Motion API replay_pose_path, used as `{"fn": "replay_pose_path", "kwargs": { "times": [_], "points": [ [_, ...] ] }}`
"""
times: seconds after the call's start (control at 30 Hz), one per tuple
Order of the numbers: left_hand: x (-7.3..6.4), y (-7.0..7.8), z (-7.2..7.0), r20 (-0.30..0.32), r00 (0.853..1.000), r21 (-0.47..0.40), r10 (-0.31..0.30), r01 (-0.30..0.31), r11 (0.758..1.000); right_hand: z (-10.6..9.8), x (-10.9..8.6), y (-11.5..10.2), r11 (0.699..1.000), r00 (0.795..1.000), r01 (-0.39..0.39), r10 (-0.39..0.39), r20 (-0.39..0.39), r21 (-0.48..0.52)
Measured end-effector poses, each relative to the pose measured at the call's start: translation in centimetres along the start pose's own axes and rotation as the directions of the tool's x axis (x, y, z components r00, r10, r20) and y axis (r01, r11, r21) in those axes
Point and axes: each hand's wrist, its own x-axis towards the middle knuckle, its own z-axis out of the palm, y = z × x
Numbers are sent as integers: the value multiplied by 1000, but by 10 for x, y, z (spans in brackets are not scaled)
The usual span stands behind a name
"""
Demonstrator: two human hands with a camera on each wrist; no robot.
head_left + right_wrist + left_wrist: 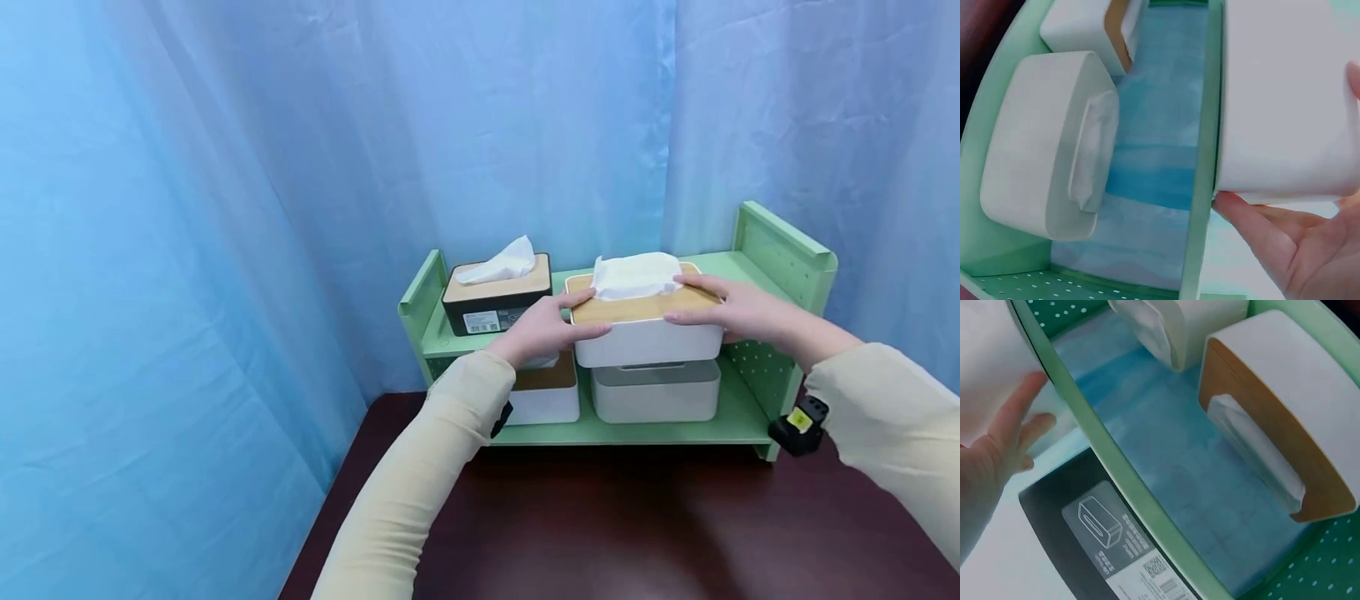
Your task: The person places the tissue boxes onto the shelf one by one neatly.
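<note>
On the upper deck of a green two-tier shelf [723, 267], both hands hold a white tissue box [648, 343] with a wooden lid and a tissue lying over its slot. My left hand [543, 329] grips its left end, thumb along the front edge and a finger on the lid. At the opposite end, my right hand [750, 312] grips the corner, with fingers over the lid. The right wrist view shows that hand's fingertips under the end of the box, right at the shelf's green edge. In the left wrist view, fingers [1013, 415] lie against the white side.
A black tissue box [468, 312] with a pale wooden lid stands left on the upper deck. Below are a white tissue box [551, 407] with a brown lid and an all-white one [656, 400]. The shelf stands on a dark table [600, 517] before blue curtains [525, 125].
</note>
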Motion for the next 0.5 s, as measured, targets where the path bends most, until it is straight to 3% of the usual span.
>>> {"fn": "replay_pose_path", "kwargs": {
  "times": [0.23, 0.5],
  "points": [
    [6, 3, -8, -3, 1000, -49, -18, 18, 999, -14, 10, -12, 998, 996, -51, 48, 79, 37],
    [16, 10, -13, 18, 998, -33, -67, 68, 997, -24, 23, -17, 991, 986, -117, 107, 127, 72]
  ]
}}
